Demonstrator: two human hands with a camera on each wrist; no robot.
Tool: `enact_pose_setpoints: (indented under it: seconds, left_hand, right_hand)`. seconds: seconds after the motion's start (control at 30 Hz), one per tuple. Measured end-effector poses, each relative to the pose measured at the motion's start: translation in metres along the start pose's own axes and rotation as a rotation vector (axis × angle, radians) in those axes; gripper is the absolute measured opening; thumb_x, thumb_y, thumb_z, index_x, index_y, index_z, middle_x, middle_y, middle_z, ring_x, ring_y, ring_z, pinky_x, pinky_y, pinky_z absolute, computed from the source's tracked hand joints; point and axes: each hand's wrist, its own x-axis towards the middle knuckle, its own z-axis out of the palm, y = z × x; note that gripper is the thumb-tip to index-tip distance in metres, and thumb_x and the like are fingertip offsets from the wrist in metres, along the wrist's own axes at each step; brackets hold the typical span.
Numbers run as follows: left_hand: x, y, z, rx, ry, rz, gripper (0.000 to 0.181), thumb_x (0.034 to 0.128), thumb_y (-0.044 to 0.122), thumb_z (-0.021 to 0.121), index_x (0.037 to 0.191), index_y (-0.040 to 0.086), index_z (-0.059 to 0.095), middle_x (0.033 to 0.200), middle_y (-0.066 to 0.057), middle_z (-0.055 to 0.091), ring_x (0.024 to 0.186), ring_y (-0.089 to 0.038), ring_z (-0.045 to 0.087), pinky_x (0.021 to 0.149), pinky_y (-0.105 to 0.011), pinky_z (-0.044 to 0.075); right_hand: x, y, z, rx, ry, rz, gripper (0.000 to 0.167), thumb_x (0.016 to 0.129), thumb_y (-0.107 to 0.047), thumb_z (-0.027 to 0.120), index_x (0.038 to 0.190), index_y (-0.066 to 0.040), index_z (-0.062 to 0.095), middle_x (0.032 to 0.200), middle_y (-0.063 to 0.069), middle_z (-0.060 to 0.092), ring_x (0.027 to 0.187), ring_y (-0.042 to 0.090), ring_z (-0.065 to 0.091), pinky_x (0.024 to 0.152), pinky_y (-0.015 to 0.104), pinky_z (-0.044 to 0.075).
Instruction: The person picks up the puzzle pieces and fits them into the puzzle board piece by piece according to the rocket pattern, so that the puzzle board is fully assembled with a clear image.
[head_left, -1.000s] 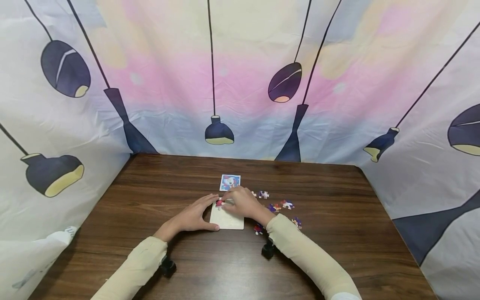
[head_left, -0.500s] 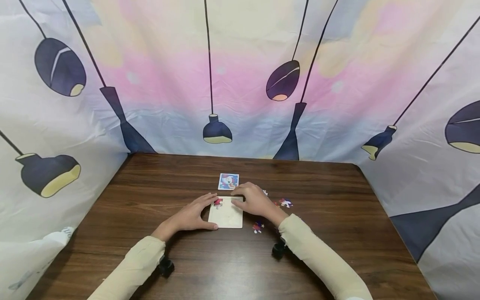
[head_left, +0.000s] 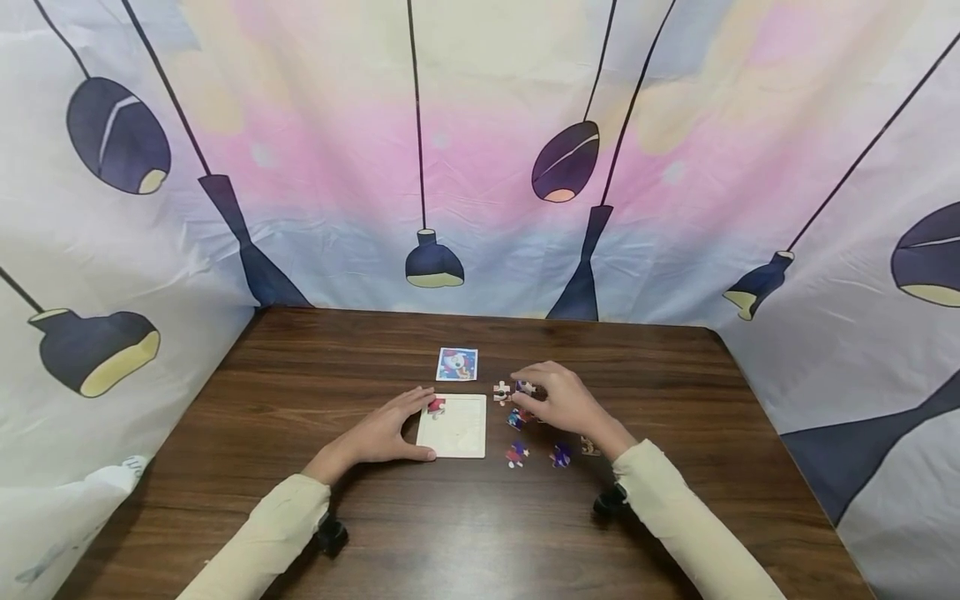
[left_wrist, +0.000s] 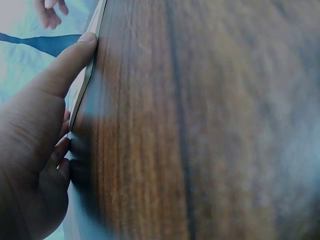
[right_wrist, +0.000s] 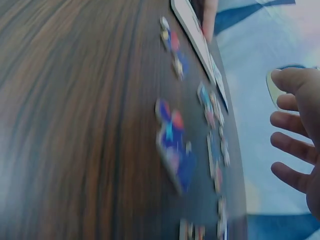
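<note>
A pale square puzzle board (head_left: 459, 435) lies on the table with one red piece (head_left: 437, 407) in its far left corner. My left hand (head_left: 386, 429) holds the board by its left side, thumb at the near corner and fingers at the far corner; in the left wrist view the thumb (left_wrist: 75, 57) touches its edge. My right hand (head_left: 558, 400) hovers over loose jigsaw pieces right of the board. Its fingers are spread, apart from the pieces in the right wrist view, with nothing between them. A purple piece (right_wrist: 175, 150) shows blurred there. The right hand partly hides some pieces.
A small picture card (head_left: 457, 364) lies just beyond the board. Loose pieces, among them a red and blue one (head_left: 516, 454) and a purple one (head_left: 560, 455), are scattered to the right. A patterned cloth (head_left: 345, 250) hangs behind the brown table (head_left: 337, 358).
My right hand has gone from over the board to the right, above the loose pieces, uncovering the board and several pieces. The left hand has stayed on the board, and the red piece remains in its corner.
</note>
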Motion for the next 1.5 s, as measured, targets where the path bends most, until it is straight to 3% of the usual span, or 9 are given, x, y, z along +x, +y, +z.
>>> enact_pose_setpoints:
  seconds: [0.3, 0.7, 1.13, 1.5]
  left_hand:
    - [-0.001, -0.001, 0.001, -0.009, -0.002, -0.015, 0.107, 0.0774, 0.067, 0.079, 0.159, 0.012, 0.038, 0.167, -0.007, 0.031, 0.155, -0.033, 0.023, 0.117, -0.062, 0.029]
    - [-0.003, -0.001, 0.001, -0.01, -0.001, -0.02, 0.107, 0.0781, 0.066, 0.079, 0.16, 0.012, 0.036, 0.167, -0.009, 0.029, 0.155, -0.034, 0.022, 0.118, -0.062, 0.028]
    - [-0.002, -0.003, 0.002, -0.002, 0.001, -0.023, 0.108, 0.0775, 0.069, 0.078, 0.16, 0.014, 0.036, 0.167, -0.007, 0.029, 0.155, -0.033, 0.022, 0.118, -0.061, 0.029]
    - [0.001, -0.003, 0.003, 0.0, -0.007, -0.024, 0.109, 0.077, 0.071, 0.076, 0.161, 0.014, 0.036, 0.168, -0.006, 0.028, 0.156, -0.032, 0.021, 0.118, -0.061, 0.028]
  right_hand:
    - [-0.035, 0.03, -0.019, -0.029, 0.036, 0.073, 0.043, 0.097, -0.04, 0.072, 0.128, -0.011, 0.073, 0.128, 0.008, 0.07, 0.12, 0.03, 0.064, 0.099, 0.054, 0.052]
    - [-0.067, 0.058, -0.019, -0.062, 0.077, 0.127, 0.042, 0.092, -0.038, 0.077, 0.124, -0.009, 0.075, 0.121, 0.01, 0.072, 0.114, 0.031, 0.067, 0.096, 0.053, 0.054]
    - [-0.075, 0.066, -0.022, -0.062, -0.033, 0.198, 0.045, 0.092, -0.036, 0.078, 0.127, -0.008, 0.073, 0.128, 0.015, 0.069, 0.119, 0.035, 0.065, 0.098, 0.055, 0.052]
    - [-0.073, 0.071, -0.022, -0.089, -0.101, 0.205, 0.043, 0.095, -0.036, 0.074, 0.125, -0.005, 0.074, 0.136, 0.018, 0.064, 0.131, 0.041, 0.056, 0.104, 0.061, 0.045]
